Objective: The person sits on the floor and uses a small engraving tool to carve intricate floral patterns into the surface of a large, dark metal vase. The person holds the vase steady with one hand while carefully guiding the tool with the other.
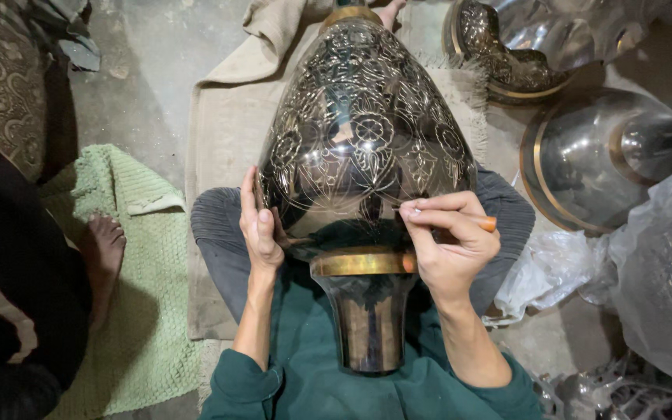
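A large dark metal vase with engraved flower patterns and a brass band at its neck lies across my lap, its neck pointing toward me. My left hand presses flat against the vase's left side, fingers together. My right hand is closed around a small tool with an orange handle, its tip touching the vase's lower right surface. I wear a green top and grey trousers.
A beige cloth lies under me on the concrete floor. Another person's bare foot rests on a green mat at left. More dark engraved vases and clear plastic wrapping crowd the right side.
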